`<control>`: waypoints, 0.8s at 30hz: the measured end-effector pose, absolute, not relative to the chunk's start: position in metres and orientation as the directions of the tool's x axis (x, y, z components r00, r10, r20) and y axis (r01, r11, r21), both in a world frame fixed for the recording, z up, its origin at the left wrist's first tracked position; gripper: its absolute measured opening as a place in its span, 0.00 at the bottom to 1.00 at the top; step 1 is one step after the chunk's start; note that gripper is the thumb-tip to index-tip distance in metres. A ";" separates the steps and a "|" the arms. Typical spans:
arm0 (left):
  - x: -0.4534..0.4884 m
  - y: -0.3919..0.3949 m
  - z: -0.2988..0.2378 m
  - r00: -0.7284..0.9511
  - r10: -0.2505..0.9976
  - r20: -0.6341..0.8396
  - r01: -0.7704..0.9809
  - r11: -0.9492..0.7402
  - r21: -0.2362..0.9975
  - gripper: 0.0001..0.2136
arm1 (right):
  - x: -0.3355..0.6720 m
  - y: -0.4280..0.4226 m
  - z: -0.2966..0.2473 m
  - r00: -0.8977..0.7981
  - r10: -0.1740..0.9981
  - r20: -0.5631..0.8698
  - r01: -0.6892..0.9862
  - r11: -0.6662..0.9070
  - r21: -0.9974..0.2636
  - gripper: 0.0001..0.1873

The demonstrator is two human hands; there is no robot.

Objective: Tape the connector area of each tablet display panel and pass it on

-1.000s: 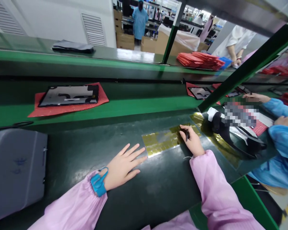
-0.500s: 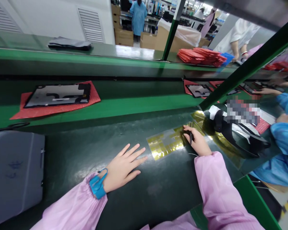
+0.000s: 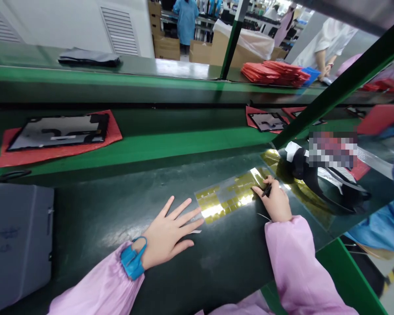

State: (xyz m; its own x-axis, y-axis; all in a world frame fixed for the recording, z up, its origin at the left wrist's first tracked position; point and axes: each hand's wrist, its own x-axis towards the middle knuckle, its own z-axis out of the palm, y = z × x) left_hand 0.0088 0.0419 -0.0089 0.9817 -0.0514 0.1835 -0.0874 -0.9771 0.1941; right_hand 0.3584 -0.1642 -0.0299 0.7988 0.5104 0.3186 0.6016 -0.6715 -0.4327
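My left hand lies with its fingers spread on the dark green bench, fingertips at the left end of a clear sheet of yellow-gold film pieces. A thin white sliver shows beside its fingers. At the sheet's right end is my right hand, closed around black tweezers; their tips are hidden by the fingers. A blue wrist strap circles my left wrist.
A grey case stands at the left. Behind the bench, a flat display panel rests on a red bag. Black headband-like gear lies at right, near a co-worker's blue sleeve. A green post slants across.
The panel on its red bag has moved left. My right hand has shifted right and turned the tweezers. My left hand stays spread. At the right, a red sheet has come up by the co-worker.
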 end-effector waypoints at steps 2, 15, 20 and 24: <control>0.013 0.036 -0.011 0.980 -0.007 0.199 -0.047 -0.979 0.198 0.27 | 0.350 -0.163 -0.028 0.796 0.507 0.331 0.606 -0.656 -0.450 0.21; 0.073 0.011 0.002 0.994 0.008 0.111 -0.026 -0.955 0.296 0.25 | 0.321 -0.154 0.003 0.681 0.386 0.622 0.653 -0.705 -0.277 0.06; 0.080 0.013 0.001 0.993 0.015 0.120 -0.022 -0.953 0.302 0.24 | 0.302 -0.139 -0.010 0.539 0.685 0.490 0.842 -0.445 -0.304 0.06; 0.075 0.014 -0.004 0.988 0.015 0.151 -0.026 -0.964 0.264 0.23 | 0.283 -0.129 -0.012 0.440 0.813 0.382 0.872 -0.286 -0.397 0.03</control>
